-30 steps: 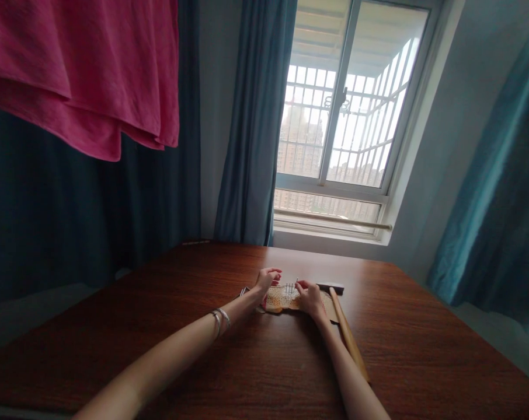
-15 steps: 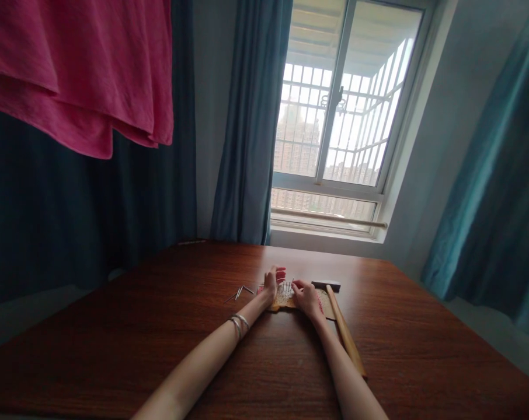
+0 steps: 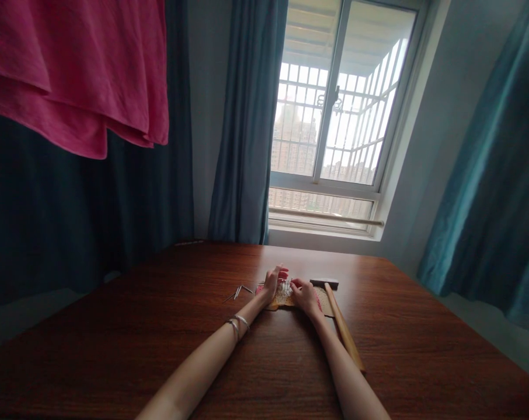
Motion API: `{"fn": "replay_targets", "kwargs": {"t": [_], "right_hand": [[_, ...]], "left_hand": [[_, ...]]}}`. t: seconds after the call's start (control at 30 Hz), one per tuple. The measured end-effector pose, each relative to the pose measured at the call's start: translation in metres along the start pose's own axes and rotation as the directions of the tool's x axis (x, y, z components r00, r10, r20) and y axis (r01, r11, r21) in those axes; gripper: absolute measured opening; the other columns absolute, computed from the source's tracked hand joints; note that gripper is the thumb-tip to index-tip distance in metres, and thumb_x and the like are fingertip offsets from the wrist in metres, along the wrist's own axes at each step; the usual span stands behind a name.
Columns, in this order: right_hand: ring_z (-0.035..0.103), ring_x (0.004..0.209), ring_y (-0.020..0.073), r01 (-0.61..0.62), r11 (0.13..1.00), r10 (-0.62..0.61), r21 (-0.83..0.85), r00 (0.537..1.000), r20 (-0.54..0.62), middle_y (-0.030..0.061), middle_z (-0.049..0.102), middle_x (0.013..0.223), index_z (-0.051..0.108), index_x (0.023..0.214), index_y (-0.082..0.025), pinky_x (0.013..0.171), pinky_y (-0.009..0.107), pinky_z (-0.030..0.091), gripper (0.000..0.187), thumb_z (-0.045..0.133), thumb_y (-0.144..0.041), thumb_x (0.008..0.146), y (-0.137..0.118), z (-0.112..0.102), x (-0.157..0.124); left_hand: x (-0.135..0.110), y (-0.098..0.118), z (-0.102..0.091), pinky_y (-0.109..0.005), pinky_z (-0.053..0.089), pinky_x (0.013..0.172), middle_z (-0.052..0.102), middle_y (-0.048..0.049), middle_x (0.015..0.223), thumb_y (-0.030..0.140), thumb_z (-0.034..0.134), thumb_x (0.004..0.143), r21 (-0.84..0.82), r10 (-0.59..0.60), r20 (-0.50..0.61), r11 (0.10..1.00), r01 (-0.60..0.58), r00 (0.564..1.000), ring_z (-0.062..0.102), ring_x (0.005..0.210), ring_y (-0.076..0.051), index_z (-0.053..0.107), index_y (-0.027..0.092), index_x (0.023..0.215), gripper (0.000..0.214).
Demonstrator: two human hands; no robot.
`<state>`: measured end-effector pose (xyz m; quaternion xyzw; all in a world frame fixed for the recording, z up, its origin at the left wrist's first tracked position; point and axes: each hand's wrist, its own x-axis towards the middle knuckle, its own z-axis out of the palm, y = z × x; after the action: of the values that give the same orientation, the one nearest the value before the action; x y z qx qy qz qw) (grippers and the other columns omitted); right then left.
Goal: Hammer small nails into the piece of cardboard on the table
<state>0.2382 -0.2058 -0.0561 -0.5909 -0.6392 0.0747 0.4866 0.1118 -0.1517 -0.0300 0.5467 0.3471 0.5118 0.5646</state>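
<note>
A flat tan piece (image 3: 284, 301) with a rough, mottled top lies on the table, and several thin dark nails (image 3: 285, 285) stand upright from it. At its left side rests my left hand (image 3: 272, 282), fingers stretched out and apart, curving beside the nails. From the right, my right hand (image 3: 305, 296) reaches over the piece; its thumb and forefinger are pinched at the top of a nail. A hammer (image 3: 345, 332) with a wooden handle and dark head lies just right of that hand. The piece's middle is partly covered by my hands.
Several loose metal rods or nails (image 3: 238, 291) lie left of my left hand on the brown wooden table (image 3: 115, 350). A pink cloth (image 3: 115, 76) hangs at upper left. Blue curtains (image 3: 247, 128) and a barred window (image 3: 330, 116) are behind the table.
The view has shifted slightly. My left hand's fingers lean a little closer to the upright nails. My right hand keeps its pinch in about the same place; the hammer and loose pieces stay put.
</note>
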Motion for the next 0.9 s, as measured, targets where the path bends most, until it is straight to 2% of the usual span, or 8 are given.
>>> {"fn": "replay_targets", "kwargs": {"t": [0.1, 0.27, 0.4, 0.6, 0.9], "right_hand": [[0.059, 0.065, 0.015, 0.019, 1.0, -0.019, -0.011, 1.0, 0.022, 0.0023, 0.068, 0.071, 0.068, 0.078, -0.019, 0.064, 0.024, 0.044, 0.024, 0.047, -0.031, 0.076, -0.001, 0.0, -0.001], [0.056, 0.067, 0.0138, 0.035, 0.999, -0.033, -0.032, 0.999, 0.04, 0.0017, 0.066, 0.071, 0.067, 0.073, -0.018, 0.065, 0.022, 0.042, 0.021, 0.048, -0.027, 0.075, -0.002, -0.002, -0.004], [0.055, 0.064, 0.0127, 0.034, 0.998, -0.032, -0.053, 0.999, 0.042, 0.002, 0.064, 0.071, 0.067, 0.072, -0.017, 0.063, 0.022, 0.042, 0.02, 0.049, -0.025, 0.074, -0.003, -0.003, -0.005], [0.054, 0.063, 0.0122, 0.027, 0.997, -0.024, -0.074, 0.998, 0.05, 0.0025, 0.062, 0.072, 0.068, 0.072, -0.017, 0.062, 0.021, 0.042, 0.017, 0.052, -0.022, 0.074, -0.005, -0.005, -0.005], [0.055, 0.064, 0.0119, 0.011, 0.996, -0.005, -0.086, 0.997, 0.079, 0.0017, 0.062, 0.072, 0.069, 0.072, -0.019, 0.062, 0.02, 0.043, 0.017, 0.052, -0.018, 0.071, -0.009, -0.006, -0.007]], "left_hand": [[-0.002, 0.004, -0.002, -0.027, 0.043, 0.062, 0.063, -0.009, 0.072, 0.057, 0.048, 0.068, 0.053, 0.065, 0.071, 0.996, -0.069, 0.995, 0.058, 0.067, -0.017, 0.064, 0.009, 0.083, 0.052], [-0.007, 0.012, -0.011, -0.026, 0.043, 0.064, 0.065, -0.0071, 0.075, 0.044, 0.06, 0.066, 0.292, 0.109, 0.256, 0.938, -0.185, 0.96, 0.058, 0.071, -0.018, 0.066, 0.011, 0.084, 0.039], [-0.006, 0.007, -0.017, -0.025, 0.044, 0.067, 0.067, -0.0056, 0.081, 0.036, 0.063, 0.064, 0.357, 0.141, 0.325, 0.898, -0.259, 0.935, 0.059, 0.075, -0.017, 0.065, 0.014, 0.09, 0.035], [0.003, -0.012, -0.019, -0.025, 0.045, 0.066, 0.067, -0.0058, 0.077, 0.033, 0.065, 0.062, 0.384, 0.16, 0.385, 0.868, -0.315, 0.909, 0.06, 0.074, -0.018, 0.067, 0.014, 0.081, 0.027], [0.0, -0.008, -0.015, -0.026, 0.045, 0.064, 0.067, -0.0063, 0.073, 0.036, 0.067, 0.06, 0.394, 0.127, 0.328, 0.882, -0.258, 0.936, 0.06, 0.071, -0.018, 0.068, 0.013, 0.075, 0.028]]}}
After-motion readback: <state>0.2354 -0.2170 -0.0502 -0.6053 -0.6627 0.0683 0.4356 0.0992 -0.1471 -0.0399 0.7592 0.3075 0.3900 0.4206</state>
